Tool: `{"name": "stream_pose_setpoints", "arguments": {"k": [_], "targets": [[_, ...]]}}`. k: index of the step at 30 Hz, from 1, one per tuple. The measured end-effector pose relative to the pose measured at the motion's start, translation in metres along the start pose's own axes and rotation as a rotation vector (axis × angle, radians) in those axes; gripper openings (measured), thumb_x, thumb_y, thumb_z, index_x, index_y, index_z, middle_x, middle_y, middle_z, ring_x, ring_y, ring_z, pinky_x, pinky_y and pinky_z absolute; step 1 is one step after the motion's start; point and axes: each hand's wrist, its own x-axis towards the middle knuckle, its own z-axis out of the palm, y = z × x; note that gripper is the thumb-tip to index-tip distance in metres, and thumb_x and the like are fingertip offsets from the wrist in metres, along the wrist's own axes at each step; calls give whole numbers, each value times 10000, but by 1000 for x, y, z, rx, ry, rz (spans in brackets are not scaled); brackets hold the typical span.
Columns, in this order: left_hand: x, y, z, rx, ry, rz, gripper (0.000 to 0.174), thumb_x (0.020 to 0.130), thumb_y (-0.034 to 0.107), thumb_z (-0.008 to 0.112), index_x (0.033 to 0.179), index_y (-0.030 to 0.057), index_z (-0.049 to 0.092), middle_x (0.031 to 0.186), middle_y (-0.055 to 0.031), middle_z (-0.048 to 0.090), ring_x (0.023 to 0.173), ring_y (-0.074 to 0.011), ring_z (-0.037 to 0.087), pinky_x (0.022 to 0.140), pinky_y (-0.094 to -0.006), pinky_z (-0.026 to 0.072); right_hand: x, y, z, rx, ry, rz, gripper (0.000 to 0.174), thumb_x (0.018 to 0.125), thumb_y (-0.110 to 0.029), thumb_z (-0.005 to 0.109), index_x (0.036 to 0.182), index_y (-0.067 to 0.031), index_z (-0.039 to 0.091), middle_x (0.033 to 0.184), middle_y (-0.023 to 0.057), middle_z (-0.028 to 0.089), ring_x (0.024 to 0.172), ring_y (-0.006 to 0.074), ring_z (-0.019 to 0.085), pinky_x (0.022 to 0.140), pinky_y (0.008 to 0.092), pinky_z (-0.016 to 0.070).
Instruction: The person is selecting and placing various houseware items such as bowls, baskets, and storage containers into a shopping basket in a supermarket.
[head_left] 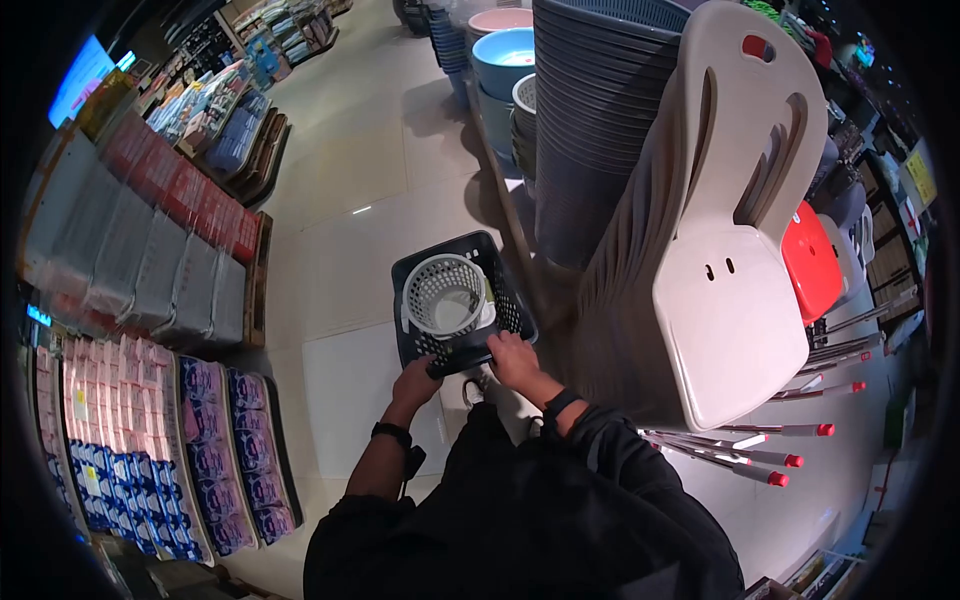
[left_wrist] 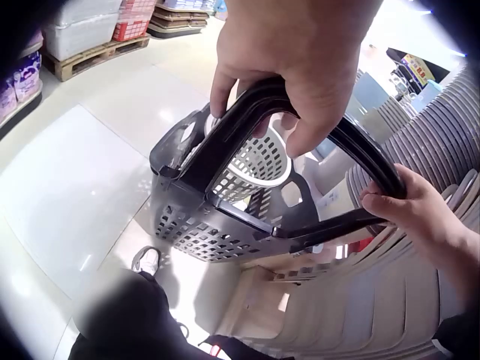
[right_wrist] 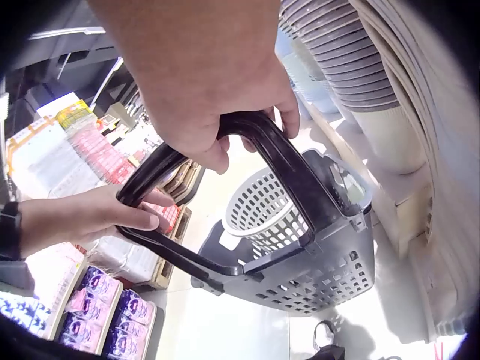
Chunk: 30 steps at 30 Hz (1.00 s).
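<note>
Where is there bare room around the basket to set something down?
Bare floor lies left of the dark basket, up to the wooden pallet, and ahead along the aisle. The right is crowded by stacked chairs and grey tubs; inside the dark basket, a white basket fills much of the room.

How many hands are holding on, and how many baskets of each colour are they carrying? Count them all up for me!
Hands: 2, the left hand and the right hand
Dark baskets: 1, the big shopping basket
White baskets: 1, the round holey basket inside it
Total: 4
</note>
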Motion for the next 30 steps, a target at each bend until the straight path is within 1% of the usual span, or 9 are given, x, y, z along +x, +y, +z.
{"name": "stream_pose_setpoints", "arguments": {"k": [1,5,9,11,15,20,23,28,30], "targets": [[11,-5,0,-22,-16,24,540,752,307,690,1261,158,588,1115,-119,658,1046,-308,627,887,-402,504,8,1,0,0,7,0,253,742,-112,631,969,-91,521,956,137,542,939,351,556,739,486,456],[42,-10,-11,-80,-104,61,541,752,320,702,1259,168,590,1138,-94,670,1063,-289,629,891,-391,501,35,6,5,19,61,21,255,743,-96,615,980,-97,519,957,135,537,928,359,545,732,490,451],[74,-6,-23,-95,-180,105,534,761,323,707,1261,177,591,1140,-99,672,1070,-286,629,897,-389,501,62,8,7,-17,73,102,235,766,-74,568,995,-100,522,961,138,534,940,362,535,733,488,452],[90,-5,-28,-8,-192,105,534,769,328,709,1268,184,586,1131,-100,675,1064,-285,632,899,-391,504,73,4,6,-25,88,156,236,765,-73,568,995,-99,521,965,141,532,944,364,534,735,489,456],[107,-5,-48,5,-209,106,529,763,324,713,1261,191,593,1135,-102,674,1057,-290,635,897,-395,509,93,-3,14,-36,132,217,253,757,-66,572,1001,-101,515,983,148,523,954,372,531,751,498,470],[131,-13,-54,-10,-151,165,507,749,311,711,1234,197,615,1137,-109,670,1047,-300,636,885,-402,512,112,-4,12,-20,99,214,283,748,-57,578,1017,-102,504,996,154,515,972,378,532,769,502,485],[143,-18,-54,-16,-154,135,514,750,313,701,1243,200,607,1129,-108,672,1043,-303,635,877,-408,512,124,-2,13,-23,70,222,282,747,-57,594,1010,-89,499,998,161,514,971,380,532,774,491,487],[157,-20,-59,-26,-153,96,511,763,318,689,1255,219,593,1102,-104,681,1033,-304,639,865,-407,513,140,1,9,-5,40,175,269,764,-60,579,1018,-83,494,1003,166,514,974,381,531,786,500,482],[165,-19,-61,37,-141,75,506,763,330,701,1247,225,595,1088,-93,687,1025,-303,643,862,-400,513,146,4,7,27,12,162,268,772,-63,572,1027,-85,490,1010,163,515,986,382,525,792,505,476]]}}
